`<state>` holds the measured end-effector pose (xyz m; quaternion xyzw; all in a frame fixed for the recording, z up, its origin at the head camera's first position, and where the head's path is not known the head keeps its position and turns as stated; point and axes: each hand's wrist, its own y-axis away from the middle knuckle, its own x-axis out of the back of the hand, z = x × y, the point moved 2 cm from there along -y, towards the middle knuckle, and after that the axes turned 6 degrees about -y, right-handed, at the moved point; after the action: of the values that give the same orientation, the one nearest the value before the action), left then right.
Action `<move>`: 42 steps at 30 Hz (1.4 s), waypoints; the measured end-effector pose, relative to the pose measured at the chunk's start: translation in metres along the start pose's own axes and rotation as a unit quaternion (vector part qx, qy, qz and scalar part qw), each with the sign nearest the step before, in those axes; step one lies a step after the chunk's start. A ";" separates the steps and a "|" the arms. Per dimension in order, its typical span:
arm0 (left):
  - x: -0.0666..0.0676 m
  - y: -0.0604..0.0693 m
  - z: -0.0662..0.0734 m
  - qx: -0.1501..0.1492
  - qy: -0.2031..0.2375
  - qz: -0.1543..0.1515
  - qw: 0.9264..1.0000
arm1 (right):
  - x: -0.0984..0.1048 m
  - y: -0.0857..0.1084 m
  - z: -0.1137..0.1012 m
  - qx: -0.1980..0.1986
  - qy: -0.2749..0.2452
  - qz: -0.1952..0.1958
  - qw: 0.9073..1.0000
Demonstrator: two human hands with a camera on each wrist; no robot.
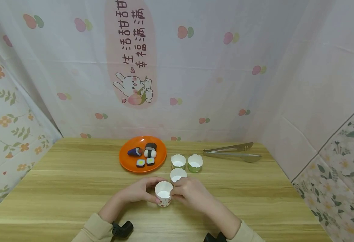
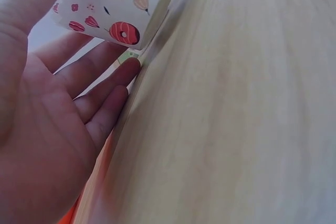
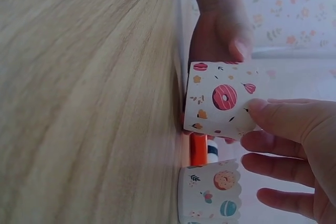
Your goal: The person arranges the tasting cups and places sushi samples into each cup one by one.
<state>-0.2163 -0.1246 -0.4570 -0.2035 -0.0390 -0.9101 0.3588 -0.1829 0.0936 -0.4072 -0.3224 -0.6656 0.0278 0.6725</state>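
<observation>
A white paper baking cup [image 1: 164, 202] with a red doughnut print stands near the middle front of the table. My left hand [image 1: 135, 192] grips it from the left, thumb on the near side and fingers behind. At the right of its scalloped rim, my right hand [image 1: 192, 195] pinches the edge; the right wrist view shows the thumb [image 3: 273, 114] against the printed wall. Just behind stands another white paper cup [image 1: 178, 174], partly hidden by the right hand. Two green-sided paper cups [image 1: 195, 166] stand farther back, side by side.
An orange plate [image 1: 124, 164] at the back holds toy sushi: a dark cone roll [image 1: 135, 152], a banded white piece [image 1: 150, 153], and small rolls [image 1: 140, 163]. Metal tongs [image 1: 232, 151] lie spread at the back right. Patterned curtains [image 1: 213, 84] border the wooden table [image 1: 74, 181].
</observation>
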 end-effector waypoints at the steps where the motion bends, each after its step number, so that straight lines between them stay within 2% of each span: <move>1: 0.000 0.000 0.000 0.000 -0.001 0.000 1.000 | 0.000 0.000 0.000 0.000 -0.001 0.002 1.000; 12: -0.001 -0.001 0.000 0.021 -0.003 0.001 1.000 | 0.005 0.000 0.000 -0.006 0.003 0.006 1.000; 18: -0.001 -0.001 0.000 0.013 -0.009 -0.004 1.000 | 0.007 0.001 0.000 0.001 0.011 0.010 1.000; 24: -0.002 -0.001 -0.001 0.006 -0.021 -0.006 1.000 | 0.013 0.001 0.001 0.002 -0.002 0.016 1.000; 29: -0.002 -0.001 -0.001 0.007 -0.015 -0.006 1.000 | 0.020 0.001 0.002 -0.003 -0.010 0.021 1.000; 42: -0.001 -0.001 0.000 0.021 -0.023 -0.003 1.000 | 0.033 0.002 0.008 0.001 -0.011 0.060 0.998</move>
<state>-0.2161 -0.1233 -0.4574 -0.2168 -0.0669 -0.9052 0.3594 -0.1854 0.1141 -0.3801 -0.3609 -0.6526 0.0721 0.6624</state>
